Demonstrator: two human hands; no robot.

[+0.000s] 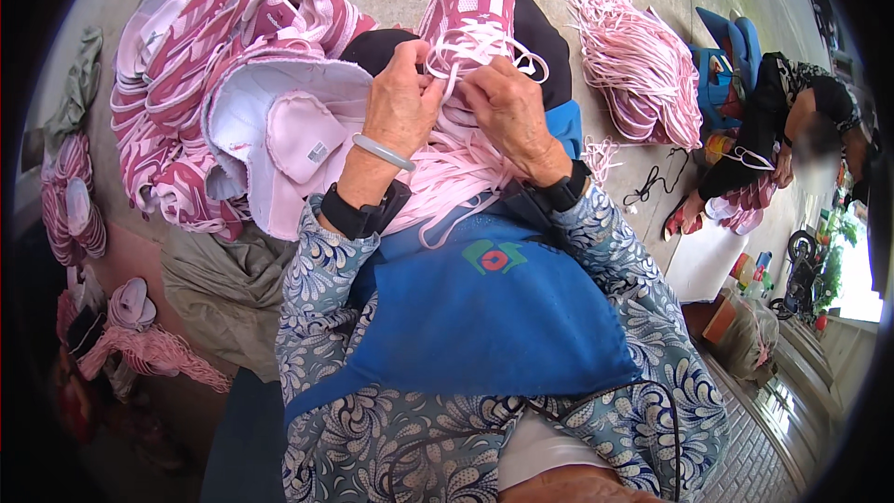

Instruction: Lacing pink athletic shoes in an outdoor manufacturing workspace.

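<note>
A pink and white shoe upper (477, 2) rests over my dark-trousered leg, toe pointing away from me. White shoelace (484, 37) runs across its front, with loose loops at both sides. My left hand (399, 107), with a pale bangle at the wrist, is closed in a pinch on the lace at the upper's left side. My right hand (518, 116) is closed on the lace just right of it, fingertips bent downward. The lace ends inside the fingers are hidden. Loose pale pink shoelaces (461, 172) lie heaped on my lap below both hands, over a blue apron (484, 317).
Pink shoe uppers (191, 65) are piled at the left, beside a pale-lined upper (279, 144). At the right lies a mound of pale pink laces (633, 56) on more uppers. Another person (792, 121) sits at far right near a blue chair (722, 65). Grey-green cloth (223, 289) lies lower left.
</note>
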